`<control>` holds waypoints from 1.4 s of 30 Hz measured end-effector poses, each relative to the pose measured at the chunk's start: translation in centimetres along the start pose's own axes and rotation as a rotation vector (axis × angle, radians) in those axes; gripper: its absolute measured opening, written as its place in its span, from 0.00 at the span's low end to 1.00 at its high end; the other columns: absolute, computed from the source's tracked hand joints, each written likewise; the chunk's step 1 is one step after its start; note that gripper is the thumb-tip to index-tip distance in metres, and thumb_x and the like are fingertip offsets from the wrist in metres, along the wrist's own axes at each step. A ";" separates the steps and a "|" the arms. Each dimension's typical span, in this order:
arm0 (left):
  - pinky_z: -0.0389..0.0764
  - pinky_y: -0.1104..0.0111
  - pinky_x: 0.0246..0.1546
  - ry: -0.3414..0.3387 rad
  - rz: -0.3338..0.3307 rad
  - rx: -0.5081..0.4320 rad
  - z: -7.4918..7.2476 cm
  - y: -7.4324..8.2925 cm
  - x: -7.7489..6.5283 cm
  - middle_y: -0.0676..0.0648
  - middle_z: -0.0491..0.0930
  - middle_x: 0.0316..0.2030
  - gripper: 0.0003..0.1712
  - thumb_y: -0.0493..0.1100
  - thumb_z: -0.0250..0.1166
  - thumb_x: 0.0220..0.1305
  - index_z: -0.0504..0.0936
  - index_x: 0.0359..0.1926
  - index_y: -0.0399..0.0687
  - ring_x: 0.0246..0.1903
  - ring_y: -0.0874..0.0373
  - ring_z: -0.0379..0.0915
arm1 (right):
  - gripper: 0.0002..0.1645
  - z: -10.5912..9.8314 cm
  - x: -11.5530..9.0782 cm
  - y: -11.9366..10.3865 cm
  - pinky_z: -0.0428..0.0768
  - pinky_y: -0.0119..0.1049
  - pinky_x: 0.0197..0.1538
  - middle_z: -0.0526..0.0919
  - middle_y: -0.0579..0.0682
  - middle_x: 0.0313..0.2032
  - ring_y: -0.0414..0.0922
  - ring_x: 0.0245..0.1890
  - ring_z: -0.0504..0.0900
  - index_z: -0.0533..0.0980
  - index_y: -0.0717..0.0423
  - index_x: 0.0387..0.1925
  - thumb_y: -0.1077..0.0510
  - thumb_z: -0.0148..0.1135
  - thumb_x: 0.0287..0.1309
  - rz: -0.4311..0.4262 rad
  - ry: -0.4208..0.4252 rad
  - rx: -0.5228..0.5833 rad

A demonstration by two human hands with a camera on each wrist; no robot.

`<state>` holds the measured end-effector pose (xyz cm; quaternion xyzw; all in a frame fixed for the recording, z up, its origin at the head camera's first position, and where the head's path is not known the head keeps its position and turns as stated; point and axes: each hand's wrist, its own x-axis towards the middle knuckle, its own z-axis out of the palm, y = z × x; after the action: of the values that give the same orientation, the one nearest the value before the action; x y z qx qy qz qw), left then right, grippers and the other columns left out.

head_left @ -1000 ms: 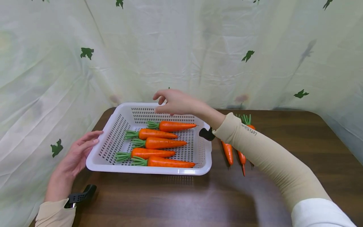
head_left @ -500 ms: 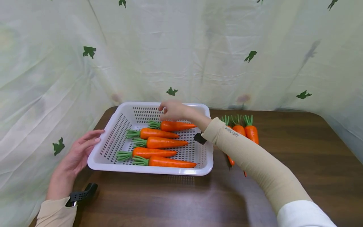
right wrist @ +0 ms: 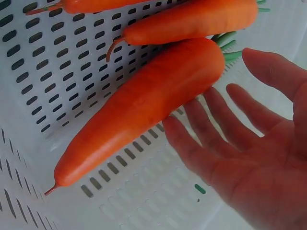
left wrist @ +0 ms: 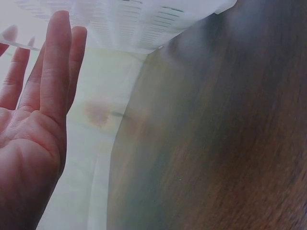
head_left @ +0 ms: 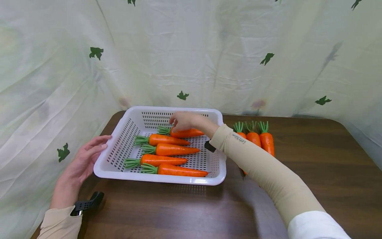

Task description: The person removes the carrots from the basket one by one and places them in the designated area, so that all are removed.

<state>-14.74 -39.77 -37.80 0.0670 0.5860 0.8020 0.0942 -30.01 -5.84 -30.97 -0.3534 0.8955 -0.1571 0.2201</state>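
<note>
A white perforated plastic basket (head_left: pixel 159 179) holds several orange carrots with green stem stubs. My left hand (head_left: pixel 85 161) is at its left side, straight fingertips against the rim. In the left wrist view, the left hand's (left wrist: pixel 38 115) fingers stretch up towards the basket's wall (left wrist: pixel 139 24). My right hand (head_left: pixel 185 120) reaches over the carrot at the back (head_left: pixel 192 133) and partly hides it. From the right wrist, that carrot (right wrist: pixel 144 103) lies on the basket floor; the right hand's (right wrist: pixel 259 148) fingertips come up to its side, with the thumb apart near the green end.
Beside the basket on the right, more carrots (head_left: pixel 266 142) lie on the dark wooden table (head_left: pixel 313 159), partly hidden by my right sleeve (head_left: pixel 262 169). A pale curtain (head_left: pixel 209 56) with green leaf shapes hangs behind the table.
My right hand has lowered from above the basket's back to the rearmost carrot. The left hand stays at the rim. More carrots on the table show as the right arm shifted.
</note>
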 end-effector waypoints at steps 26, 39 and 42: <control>0.80 0.51 0.47 0.054 0.002 0.072 0.0 -0.1 0.0 0.52 0.75 0.56 0.21 0.36 0.47 0.76 0.79 0.59 0.59 0.50 0.55 0.79 | 0.31 1.3 1.0 1.3 0.71 0.37 0.58 0.74 0.50 0.59 0.47 0.51 0.70 0.72 0.51 0.65 0.66 0.63 0.58 -0.050 -0.120 -0.013; 0.80 0.50 0.45 0.063 0.003 0.075 0.2 0.2 0.0 0.51 0.75 0.55 0.21 0.35 0.47 0.75 0.79 0.59 0.59 0.50 0.55 0.79 | 0.34 1.2 0.9 1.0 0.84 0.43 0.42 0.71 0.55 0.61 0.50 0.51 0.76 0.68 0.48 0.67 0.61 0.67 0.61 0.104 -0.159 0.190; 0.80 0.49 0.45 0.059 0.000 0.067 0.2 0.1 0.1 0.51 0.74 0.56 0.21 0.35 0.47 0.76 0.79 0.59 0.59 0.50 0.55 0.79 | 0.34 1.2 0.8 1.1 0.85 0.43 0.41 0.71 0.55 0.61 0.50 0.51 0.76 0.68 0.48 0.67 0.61 0.67 0.60 0.109 -0.165 0.194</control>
<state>-14.76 -39.61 -37.67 0.0462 0.6152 0.7834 0.0747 -30.55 -5.82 -32.67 -0.2931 0.8728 -0.2011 0.3344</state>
